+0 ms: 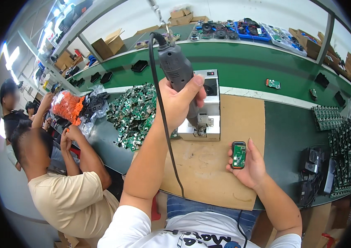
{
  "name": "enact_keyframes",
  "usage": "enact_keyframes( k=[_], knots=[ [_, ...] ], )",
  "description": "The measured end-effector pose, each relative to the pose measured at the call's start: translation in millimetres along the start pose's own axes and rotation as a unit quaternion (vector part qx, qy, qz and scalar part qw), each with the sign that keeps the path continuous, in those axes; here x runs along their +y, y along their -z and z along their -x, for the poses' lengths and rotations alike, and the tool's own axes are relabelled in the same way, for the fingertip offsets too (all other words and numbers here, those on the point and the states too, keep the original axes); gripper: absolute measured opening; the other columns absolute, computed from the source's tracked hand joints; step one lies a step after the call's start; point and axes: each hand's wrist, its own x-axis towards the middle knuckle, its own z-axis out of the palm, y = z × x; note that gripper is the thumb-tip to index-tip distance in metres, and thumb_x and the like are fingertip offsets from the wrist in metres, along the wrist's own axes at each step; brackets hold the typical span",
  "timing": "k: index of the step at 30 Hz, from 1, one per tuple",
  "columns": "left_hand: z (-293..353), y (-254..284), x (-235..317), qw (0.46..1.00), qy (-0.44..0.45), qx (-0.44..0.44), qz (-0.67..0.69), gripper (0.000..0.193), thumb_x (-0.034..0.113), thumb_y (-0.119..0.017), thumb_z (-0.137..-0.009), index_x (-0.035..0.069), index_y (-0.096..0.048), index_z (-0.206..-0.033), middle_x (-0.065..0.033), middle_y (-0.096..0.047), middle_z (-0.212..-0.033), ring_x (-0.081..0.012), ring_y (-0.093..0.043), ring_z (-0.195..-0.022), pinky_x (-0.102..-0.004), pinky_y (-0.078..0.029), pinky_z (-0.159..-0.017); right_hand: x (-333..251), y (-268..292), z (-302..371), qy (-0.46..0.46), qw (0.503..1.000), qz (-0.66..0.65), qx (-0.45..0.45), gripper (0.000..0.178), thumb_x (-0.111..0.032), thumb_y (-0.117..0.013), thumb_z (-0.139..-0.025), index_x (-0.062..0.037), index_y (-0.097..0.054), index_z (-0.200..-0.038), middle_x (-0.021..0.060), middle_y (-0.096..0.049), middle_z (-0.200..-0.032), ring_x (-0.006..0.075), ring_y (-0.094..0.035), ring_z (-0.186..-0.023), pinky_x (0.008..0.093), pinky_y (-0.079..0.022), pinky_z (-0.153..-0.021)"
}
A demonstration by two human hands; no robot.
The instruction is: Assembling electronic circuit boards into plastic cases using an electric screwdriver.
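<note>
My left hand (177, 101) is wrapped round a dark grey electric screwdriver (176, 66), held upright with its black cord hanging down. The driver's lower end points into the front of a white screw feeder (211, 99); whether its tip touches a screw is too small to tell. Lower right, my right hand (252, 167) grips a small black device housing (238, 143) with orange at its lower end. Inside that housing lies a green circuit board (239, 156), facing up. Both hands are above a brown cardboard sheet (208, 173).
A heap of small green circuit boards (132, 115) lies left of the feeder. Stacked board panels (349, 144) and black power adapters (311, 160) stand right. Behind runs a green conveyor belt (241, 66) with scattered housings. At left, a co-worker in a beige shirt (72, 202) sits close.
</note>
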Motion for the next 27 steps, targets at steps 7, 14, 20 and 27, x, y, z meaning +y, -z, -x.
enact_keyframes(
  k=[7, 14, 20, 27],
  knots=[
    [54, -11, 4, 0.962, -0.04, -0.032, 0.268, 0.039, 0.04, -0.064, -0.089, 0.003, -0.052, -0.086, -0.0065, -0.056, -0.058, -0.019, -0.059, -0.053, -0.0346, -0.053, -0.054, 10, 2, -5, -0.025, 0.999, 0.044, 0.001, 0.062, -0.065, -0.025, -0.094, -0.0096, -0.053, -0.096, 0.0045, -0.058, -0.076, 0.0182, -0.057, -0.058, 0.0347, -0.049, -0.056],
    [85, -38, 1, 0.96, -0.08, -0.027, 0.266, 0.054, 0.057, -0.063, -0.08, 0.005, -0.049, -0.087, -0.0051, -0.055, -0.06, -0.0167, -0.055, -0.052, -0.0349, -0.05, -0.053, 13, -1, -7, -0.08, 0.99, 0.11, 0.044, 0.072, -0.076, -0.02, -0.087, -0.0121, -0.054, -0.091, 0.0014, -0.05, -0.063, 0.0134, -0.044, -0.045, 0.0284, -0.035, -0.041],
    [87, -43, -7, 0.966, -0.052, -0.04, 0.25, 0.049, 0.051, -0.066, -0.082, 0.005, -0.05, -0.089, -0.0062, -0.057, -0.063, -0.0157, -0.056, -0.057, -0.0349, -0.052, -0.059, 13, -7, -8, -0.074, 0.988, 0.123, 0.056, 0.07, -0.075, -0.022, -0.087, -0.0123, -0.054, -0.091, 0.0013, -0.049, -0.063, 0.013, -0.043, -0.045, 0.0267, -0.032, -0.041],
    [86, -50, -17, 0.979, -0.045, -0.046, 0.191, 0.05, 0.057, -0.06, -0.083, 0.009, -0.048, -0.087, -0.0016, -0.05, -0.058, -0.0169, -0.053, -0.052, -0.0348, -0.049, -0.055, 16, -1, -9, -0.076, 0.994, 0.077, 0.035, 0.063, -0.069, -0.026, -0.092, -0.0108, -0.052, -0.092, 0.0029, -0.048, -0.063, 0.0133, -0.041, -0.046, 0.0252, -0.029, -0.04]
  ],
)
